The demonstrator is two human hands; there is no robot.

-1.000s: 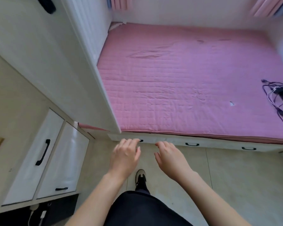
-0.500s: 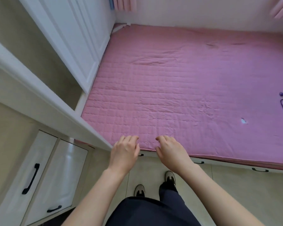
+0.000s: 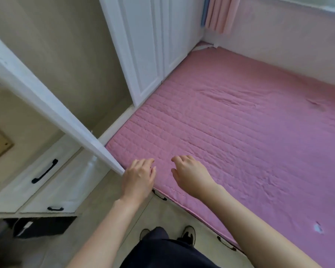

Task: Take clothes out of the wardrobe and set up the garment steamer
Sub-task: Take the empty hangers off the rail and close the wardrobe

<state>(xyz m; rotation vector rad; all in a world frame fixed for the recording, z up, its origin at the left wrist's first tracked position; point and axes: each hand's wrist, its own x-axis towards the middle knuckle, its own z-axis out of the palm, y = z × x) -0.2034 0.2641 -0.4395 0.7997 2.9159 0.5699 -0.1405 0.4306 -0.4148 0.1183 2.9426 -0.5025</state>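
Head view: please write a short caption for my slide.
Both hands, left and right, hover empty above the pink quilted mattress beside white panelled wardrobe doors.

wardrobe (image 3: pixel 147 45) left of mattress (image 3: pixel 240 132) | drawers (image 3: pixel 37 175) left, nearer | hands over mattress's near edge

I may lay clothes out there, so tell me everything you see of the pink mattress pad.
The pink mattress pad is quilted in narrow stitched rows, soft-looking fabric, lying flat on a low white platform with black drawer handles along its front. It runs to the white wardrobe doors and the far wall. A few wrinkles and one small pale spot mark it. Both hands hover above its near edge; contact is unclear.
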